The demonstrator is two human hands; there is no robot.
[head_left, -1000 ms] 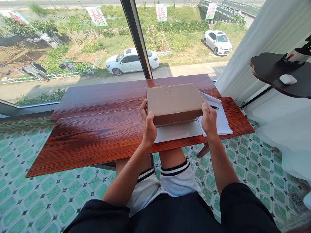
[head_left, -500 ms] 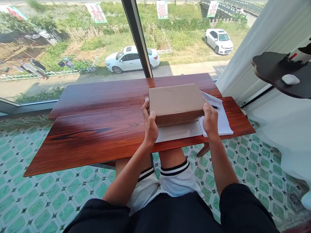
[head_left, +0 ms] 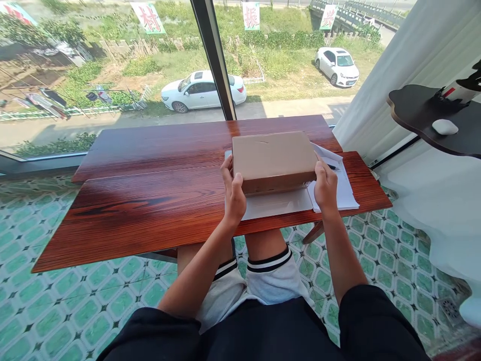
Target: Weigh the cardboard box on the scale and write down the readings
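A closed brown cardboard box (head_left: 276, 158) is held level between my two hands over the wooden table. My left hand (head_left: 233, 193) grips its left end, thumb on the near corner and fingers along the side. At the right end, my right hand (head_left: 325, 183) is closed on the box's edge. Beneath the box lies a flat pale grey sheet or laptop-like slab (head_left: 278, 204), mostly covered. White papers (head_left: 343, 193) rest beside it under my right hand, with a dark pen (head_left: 333, 167) on them. The box's underside is hidden.
The reddish-brown table (head_left: 150, 200) runs along a large window with a dark frame post (head_left: 216, 55). To the right, a dark wavy-edged shelf (head_left: 417, 113) carries a white mouse-shaped object (head_left: 445, 127) and a pot (head_left: 456, 93). A white curtain (head_left: 376, 85) hangs behind the shelf.
The box and both hands keep nearly the same place, the box a few pixels further right. The whole view has shifted slightly. Both hands stay closed on the box.
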